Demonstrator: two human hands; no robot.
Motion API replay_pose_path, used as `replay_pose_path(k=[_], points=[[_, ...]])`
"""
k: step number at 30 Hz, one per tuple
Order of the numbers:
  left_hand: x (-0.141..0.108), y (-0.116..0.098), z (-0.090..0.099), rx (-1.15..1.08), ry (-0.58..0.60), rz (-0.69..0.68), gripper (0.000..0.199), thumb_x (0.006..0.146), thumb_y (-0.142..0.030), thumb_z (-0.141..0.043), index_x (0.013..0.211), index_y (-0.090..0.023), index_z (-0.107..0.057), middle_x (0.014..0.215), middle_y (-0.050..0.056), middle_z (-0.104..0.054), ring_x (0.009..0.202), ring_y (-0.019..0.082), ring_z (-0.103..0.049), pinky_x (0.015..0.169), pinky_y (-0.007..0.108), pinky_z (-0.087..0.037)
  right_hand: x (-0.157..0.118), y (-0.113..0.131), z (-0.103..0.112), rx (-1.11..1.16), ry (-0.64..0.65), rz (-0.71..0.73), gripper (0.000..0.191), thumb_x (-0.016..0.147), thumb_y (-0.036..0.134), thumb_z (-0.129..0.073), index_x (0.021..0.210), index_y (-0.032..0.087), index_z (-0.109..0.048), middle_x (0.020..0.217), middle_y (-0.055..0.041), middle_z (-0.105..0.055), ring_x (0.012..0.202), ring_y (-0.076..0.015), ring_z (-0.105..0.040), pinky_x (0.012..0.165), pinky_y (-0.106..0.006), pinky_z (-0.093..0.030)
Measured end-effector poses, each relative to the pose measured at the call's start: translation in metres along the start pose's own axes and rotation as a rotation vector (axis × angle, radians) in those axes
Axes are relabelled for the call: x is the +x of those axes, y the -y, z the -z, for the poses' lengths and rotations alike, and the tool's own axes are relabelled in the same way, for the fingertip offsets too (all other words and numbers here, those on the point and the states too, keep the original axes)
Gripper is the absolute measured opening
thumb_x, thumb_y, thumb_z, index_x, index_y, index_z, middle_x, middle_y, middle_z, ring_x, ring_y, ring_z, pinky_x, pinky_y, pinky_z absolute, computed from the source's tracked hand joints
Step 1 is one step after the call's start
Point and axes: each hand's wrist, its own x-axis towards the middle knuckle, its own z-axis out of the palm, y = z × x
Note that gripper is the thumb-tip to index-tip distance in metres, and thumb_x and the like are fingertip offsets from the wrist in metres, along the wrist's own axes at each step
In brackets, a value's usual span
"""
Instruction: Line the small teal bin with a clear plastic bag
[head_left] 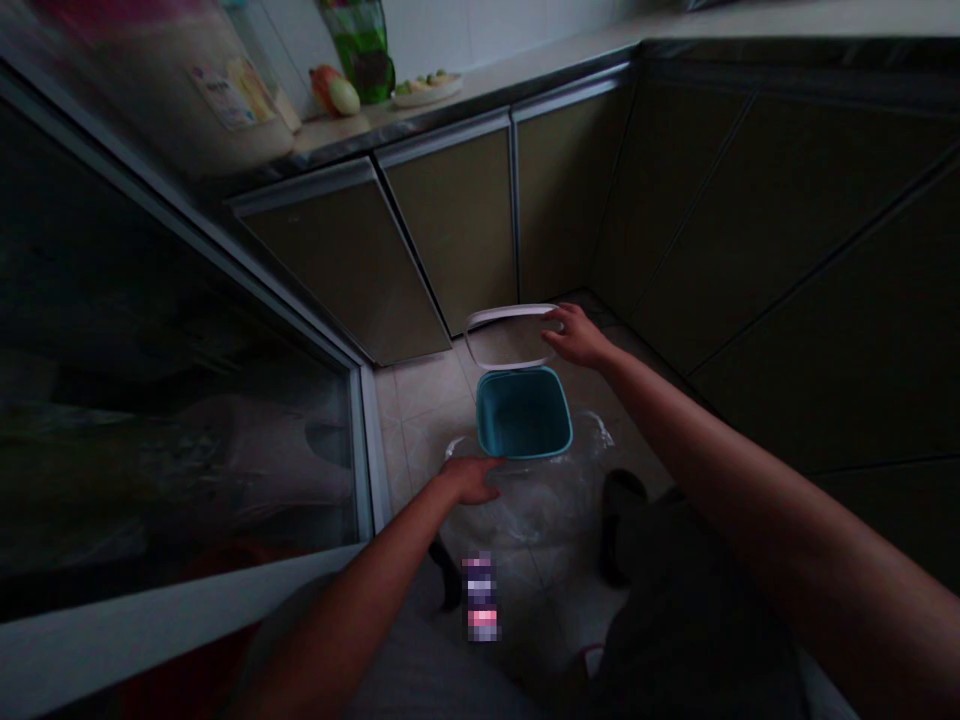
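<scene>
A teal trash bin (517,415) stands upright on the floor between my feet and the cabinets, its top uncovered and its inside dark. My right hand (576,335) is closed on the right side of a white rim ring (510,313), holding it tilted just beyond the bin. At the bin's near left edge is my left hand (471,480), fingers stretched out and apart, the fingertips by the rim. A clear plastic bag (540,500) lies spread around the base and near side of the bin; whether my left fingers touch it is unclear.
Cabinets (450,220) close off the back and right. A glass-panelled door (364,450) stands at left. On the counter are a large tub (232,90), a green bottle (364,50), an onion (344,97) and a plate (427,92). A blurred-out object (481,597) lies below.
</scene>
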Motion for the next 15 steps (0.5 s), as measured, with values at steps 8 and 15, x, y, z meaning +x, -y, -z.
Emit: replay_pose_path(k=[8, 15], points=[[0.000, 0.004, -0.003, -0.075, -0.008, 0.003, 0.084, 0.082, -0.056, -0.073, 0.159, -0.027, -0.053, 0.142, 0.017, -0.069, 0.131, 0.047, -0.063, 0.107, 0.054, -0.050, 0.011, -0.011, -0.005, -0.057, 0.048, -0.061, 0.061, 0.094, 0.033, -0.065, 0.151, 0.014, -0.057, 0.160, -0.0199, -0.040, 0.151, -0.0326, -0.042, 0.127, -0.044, -0.033], [0.002, 0.004, -0.007, -0.072, -0.051, 0.000, 0.079, 0.083, -0.057, -0.073, 0.155, -0.028, -0.057, 0.118, 0.014, -0.078, 0.124, 0.042, -0.066, 0.103, 0.050, -0.051, 0.009, -0.009, 0.003, -0.023, 0.022, -0.043, 0.056, 0.093, 0.031, -0.064, 0.147, 0.015, -0.061, 0.151, -0.0183, -0.052, 0.142, -0.0312, -0.051, 0.124, -0.046, -0.037]])
